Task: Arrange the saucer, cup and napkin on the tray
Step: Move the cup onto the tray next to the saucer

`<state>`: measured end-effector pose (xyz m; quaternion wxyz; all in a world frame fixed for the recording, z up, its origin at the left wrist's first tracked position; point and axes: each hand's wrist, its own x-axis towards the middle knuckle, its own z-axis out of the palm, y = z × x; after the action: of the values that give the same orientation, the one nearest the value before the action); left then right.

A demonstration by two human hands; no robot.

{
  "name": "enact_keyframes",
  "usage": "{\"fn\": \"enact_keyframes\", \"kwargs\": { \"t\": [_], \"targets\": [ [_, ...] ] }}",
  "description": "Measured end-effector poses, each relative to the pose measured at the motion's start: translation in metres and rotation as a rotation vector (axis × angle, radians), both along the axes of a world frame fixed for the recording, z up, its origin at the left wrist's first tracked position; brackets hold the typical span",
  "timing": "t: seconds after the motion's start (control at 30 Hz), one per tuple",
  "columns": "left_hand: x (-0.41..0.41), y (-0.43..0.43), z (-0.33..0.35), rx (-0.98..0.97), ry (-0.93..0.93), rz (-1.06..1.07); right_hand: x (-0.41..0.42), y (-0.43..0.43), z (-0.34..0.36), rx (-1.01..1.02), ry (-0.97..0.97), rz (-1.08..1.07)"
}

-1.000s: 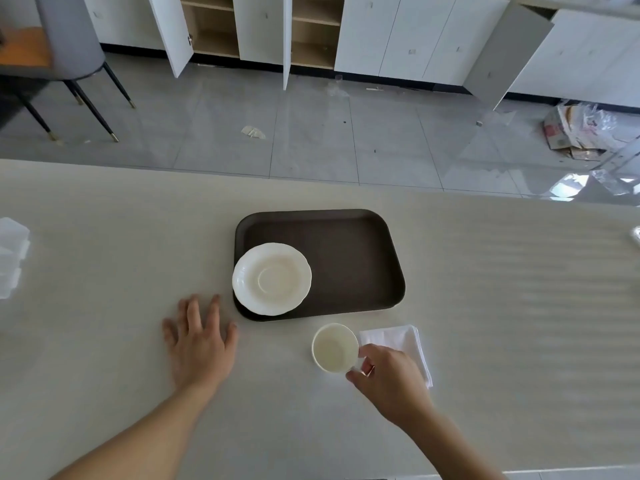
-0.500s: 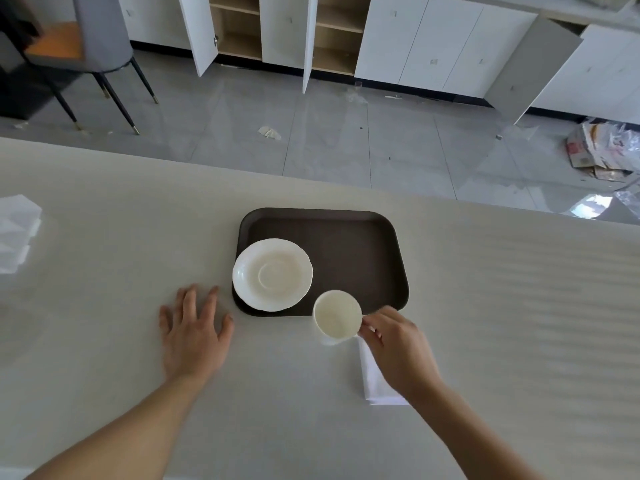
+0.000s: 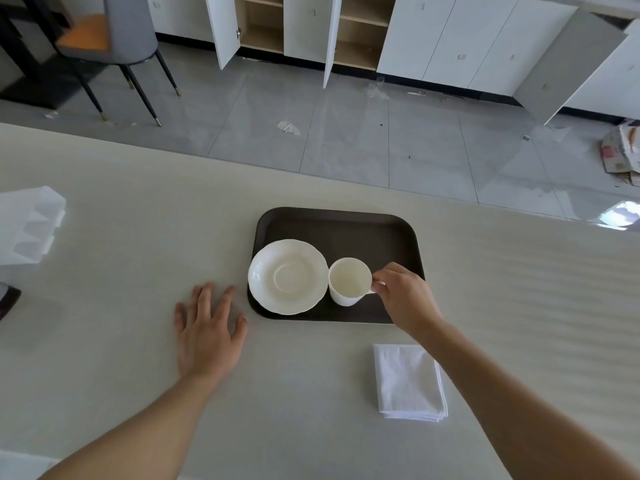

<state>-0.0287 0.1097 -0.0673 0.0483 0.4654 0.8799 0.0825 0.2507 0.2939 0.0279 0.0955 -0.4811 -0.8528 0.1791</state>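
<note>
A dark brown tray point(image 3: 363, 230) lies on the pale table. On its left part rests a white saucer point(image 3: 288, 276) with a scalloped rim. Right beside the saucer a white cup point(image 3: 348, 281) stands upright over the tray's near part, and my right hand point(image 3: 403, 296) grips its handle from the right. Whether the cup touches the tray I cannot tell. A folded white napkin point(image 3: 408, 382) lies on the table, nearer to me than the tray and under my right forearm. My left hand point(image 3: 206, 332) rests flat on the table, fingers spread, left of the tray.
A clear plastic container point(image 3: 27, 225) sits at the table's left edge, with a dark object point(image 3: 7, 299) below it. Beyond the table's far edge are a tiled floor, open white cabinets point(image 3: 311, 29) and a grey chair point(image 3: 117, 39).
My right hand has carried the cup from the table beside the napkin up onto the tray next to the saucer. The napkin is uncovered. My left hand stays flat.
</note>
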Motion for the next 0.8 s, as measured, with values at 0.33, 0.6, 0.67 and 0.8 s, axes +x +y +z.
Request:
{"fn": "enact_keyframes", "kwargs": {
  "t": [0.33,0.6,0.67,0.8],
  "targets": [
    [0.0,0.0,0.001,0.023,0.002,-0.002,0.003,0.01,-0.006,-0.021,-0.006,-0.013],
    [0.002,0.001,0.004,0.015,-0.002,0.004,0.002,0.013,-0.013,-0.03,0.01,-0.043],
    [0.002,0.0,0.004,0.016,-0.005,0.004,0.003,0.012,-0.013,-0.032,0.021,-0.049],
    [0.002,0.001,0.004,0.025,-0.009,0.003,0.003,0.011,-0.014,-0.045,0.037,-0.075]
  ]
}}
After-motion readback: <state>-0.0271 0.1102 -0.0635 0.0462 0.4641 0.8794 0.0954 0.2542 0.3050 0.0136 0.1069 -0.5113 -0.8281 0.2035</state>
